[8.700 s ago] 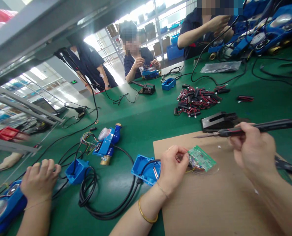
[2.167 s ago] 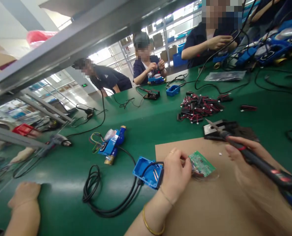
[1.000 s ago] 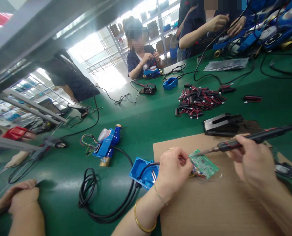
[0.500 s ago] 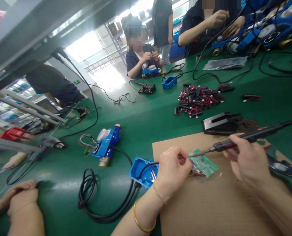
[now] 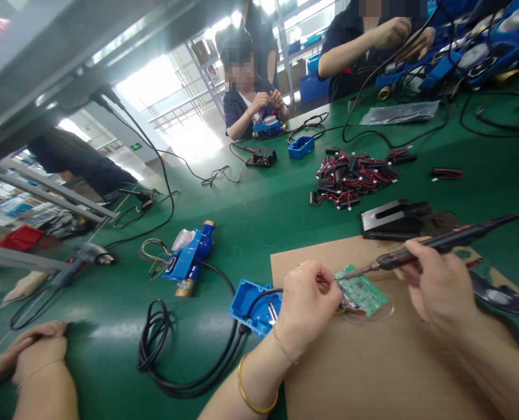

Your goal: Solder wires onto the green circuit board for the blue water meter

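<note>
My right hand (image 5: 438, 286) is closed around a soldering iron (image 5: 434, 248), its tip lying at the upper left edge of a green circuit board (image 5: 362, 293). At that same edge, the fingers of my left hand (image 5: 309, 297) are pinched together. What they pinch, perhaps a thin wire, is hidden. Thin coloured wires run under the board's left side. Cardboard (image 5: 351, 367) lies beneath the board. Left of my left wrist is an open blue plastic box (image 5: 248, 297), with a black cable (image 5: 154, 338) coiled beside it.
A blue water meter (image 5: 192, 254) with loose wires stands on the green table. Behind the cardboard are a black iron stand (image 5: 395, 219) and a heap of black wired cylinders (image 5: 351, 175). Another person's arms (image 5: 43, 361) rest at the lower left; co-workers sit across the table.
My hands, the iron and the board stay almost still. In the background, a standing person has moved left, and another person at the far left has shifted left.
</note>
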Demonstrator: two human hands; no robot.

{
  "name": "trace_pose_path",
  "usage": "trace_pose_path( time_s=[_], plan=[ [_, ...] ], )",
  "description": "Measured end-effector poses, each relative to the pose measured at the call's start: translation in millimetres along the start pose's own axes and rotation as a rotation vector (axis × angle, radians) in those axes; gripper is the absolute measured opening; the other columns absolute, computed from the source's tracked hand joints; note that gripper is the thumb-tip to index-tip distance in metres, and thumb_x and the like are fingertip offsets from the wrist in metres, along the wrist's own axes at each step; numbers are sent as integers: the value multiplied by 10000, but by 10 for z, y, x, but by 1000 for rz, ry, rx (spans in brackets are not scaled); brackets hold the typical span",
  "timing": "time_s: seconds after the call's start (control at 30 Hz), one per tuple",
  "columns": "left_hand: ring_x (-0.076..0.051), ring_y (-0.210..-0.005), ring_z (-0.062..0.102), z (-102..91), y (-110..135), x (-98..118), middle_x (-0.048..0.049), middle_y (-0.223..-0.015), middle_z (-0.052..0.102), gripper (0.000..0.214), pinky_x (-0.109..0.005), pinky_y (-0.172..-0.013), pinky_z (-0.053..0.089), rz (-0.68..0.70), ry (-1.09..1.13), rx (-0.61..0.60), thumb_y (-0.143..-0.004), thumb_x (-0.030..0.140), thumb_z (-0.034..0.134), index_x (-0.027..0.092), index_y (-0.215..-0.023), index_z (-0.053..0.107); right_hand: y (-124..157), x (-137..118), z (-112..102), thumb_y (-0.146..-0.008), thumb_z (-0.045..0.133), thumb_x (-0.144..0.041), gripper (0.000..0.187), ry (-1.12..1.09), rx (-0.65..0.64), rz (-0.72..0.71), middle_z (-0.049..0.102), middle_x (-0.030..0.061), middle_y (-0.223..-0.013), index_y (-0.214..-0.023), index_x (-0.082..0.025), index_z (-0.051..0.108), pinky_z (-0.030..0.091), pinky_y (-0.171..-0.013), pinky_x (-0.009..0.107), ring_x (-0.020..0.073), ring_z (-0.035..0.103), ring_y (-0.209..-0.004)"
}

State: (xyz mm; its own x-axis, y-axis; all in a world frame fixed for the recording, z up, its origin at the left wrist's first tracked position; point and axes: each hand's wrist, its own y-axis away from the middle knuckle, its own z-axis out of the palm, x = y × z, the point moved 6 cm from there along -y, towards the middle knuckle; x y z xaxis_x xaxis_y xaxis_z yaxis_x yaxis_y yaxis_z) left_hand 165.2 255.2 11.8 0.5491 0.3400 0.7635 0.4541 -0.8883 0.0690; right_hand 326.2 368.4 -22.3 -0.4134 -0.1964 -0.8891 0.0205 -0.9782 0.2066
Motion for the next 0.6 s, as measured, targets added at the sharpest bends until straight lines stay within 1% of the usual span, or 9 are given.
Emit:
trace_pose_path(
  time_s=[0.1,0.27,0.33,0.47,0.6],
  plan=[
    [-110,-645,563,-1,13,9,7,-679,610,35,-211,-579,408,10,0,0,-701,159,585,178,-672,593,-3,5,-12,-551,752,-342,382,-8,-7,-2,329,-96,-400,-577,-189,403,200,-351,162,37,269,-359],
    [-114,-650,553,-13,13,19,3,-674,609,35,-213,-581,407,7,-14,2,-697,161,597,175,-666,597,-21,-93,-57,-586,695,-282,266,-39,41,-70,340,-96,-391,-605,-189,446,242,-351,159,41,274,-351],
    [-112,-649,551,-12,7,15,4,-675,609,29,-214,-586,408,8,-7,-1,-699,164,596,175,-672,598,-28,-141,-66,-575,677,-266,244,-53,62,-85,346,-96,-381,-602,-189,448,240,-341,152,40,276,-346],
    [-111,-658,553,-5,3,4,2,-687,610,30,-213,-593,407,8,0,-2,-703,166,590,174,-676,597,-20,-196,-68,-516,679,-243,276,-70,111,-56,361,-92,-384,-556,-189,411,231,-325,142,29,277,-343],
    [-110,-657,554,2,3,8,1,-694,612,41,-215,-594,407,12,-4,-5,-712,176,594,174,-671,592,-5,-222,-65,-545,651,-212,218,-70,132,-44,346,-89,-390,-561,-186,435,212,-336,150,36,282,-352]
  ],
)
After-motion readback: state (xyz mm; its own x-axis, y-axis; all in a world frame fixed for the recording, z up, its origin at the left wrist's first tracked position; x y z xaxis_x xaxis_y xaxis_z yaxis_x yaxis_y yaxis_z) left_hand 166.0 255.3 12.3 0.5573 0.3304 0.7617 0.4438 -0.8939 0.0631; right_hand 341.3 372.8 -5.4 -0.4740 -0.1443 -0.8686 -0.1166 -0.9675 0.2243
